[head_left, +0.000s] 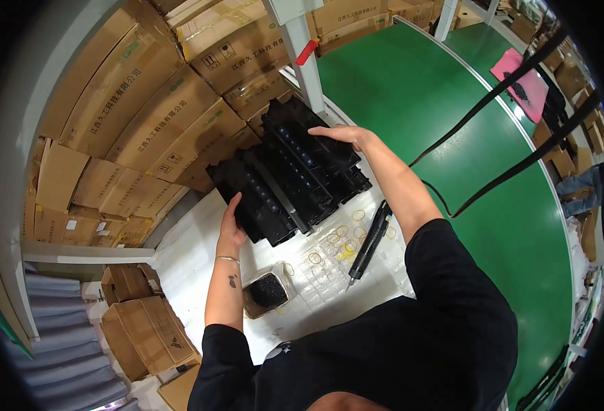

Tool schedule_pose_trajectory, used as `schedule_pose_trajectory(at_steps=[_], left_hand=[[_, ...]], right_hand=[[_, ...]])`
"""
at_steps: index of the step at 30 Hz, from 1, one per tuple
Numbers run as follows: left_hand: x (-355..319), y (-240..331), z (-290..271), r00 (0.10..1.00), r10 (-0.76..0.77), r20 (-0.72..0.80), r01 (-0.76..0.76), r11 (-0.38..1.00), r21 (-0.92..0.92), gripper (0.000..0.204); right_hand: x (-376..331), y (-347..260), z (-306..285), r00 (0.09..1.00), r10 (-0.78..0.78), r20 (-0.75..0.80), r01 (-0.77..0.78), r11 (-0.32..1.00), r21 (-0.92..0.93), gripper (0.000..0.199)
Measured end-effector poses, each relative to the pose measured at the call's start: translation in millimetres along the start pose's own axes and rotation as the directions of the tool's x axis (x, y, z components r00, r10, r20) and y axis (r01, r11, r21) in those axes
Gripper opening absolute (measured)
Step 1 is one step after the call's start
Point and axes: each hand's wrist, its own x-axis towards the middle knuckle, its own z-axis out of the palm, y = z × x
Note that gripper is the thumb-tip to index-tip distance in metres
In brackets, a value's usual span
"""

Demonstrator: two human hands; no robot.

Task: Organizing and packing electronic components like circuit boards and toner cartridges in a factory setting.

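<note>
While the left grip (pixel 231 225) and right grip (pixel 351 135) hold the black housings (pixel 289 171), positioning seems underway; shifting them likely needs even support.

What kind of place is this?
Likely a factory assembly or packing station: stacked cardboard boxes, a black pen-shaped tool, probably an electric screwdriver, lying on a white worktable, and black plastic parts being handled.
</note>
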Motion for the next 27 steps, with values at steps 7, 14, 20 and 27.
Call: schedule_pose_trajectory(at_steps=[7, 14, 20, 27], left_hand=[[-11, 5, 48, 0.996, -0.055, 0.068, 0.065, 0.986, -0.155, 0.047], [-12, 14, 58, 0.996, -0.066, 0.066, 0.069, 0.997, -0.044, 0.044], [-17, 8, 53, 0.988, 0.025, 0.149, 0.003, 0.983, -0.182, 0.064], [-11, 2, 61, 0.957, 0.156, 0.244, -0.101, 0.969, -0.226, 0.084]], right_hand=[[35, 15, -12, 0.998, 0.007, 0.07, -0.007, 1.0, 0.0, 0.085], [75, 49, -17, 1.0, 0.004, -0.027, -0.003, 1.0, 0.023, 0.081], [27, 31, -1, 0.998, -0.051, 0.029, 0.047, 0.991, 0.123, 0.065], [43, 55, -4, 0.965, -0.181, 0.189, 0.069, 0.874, 0.481, 0.069]])
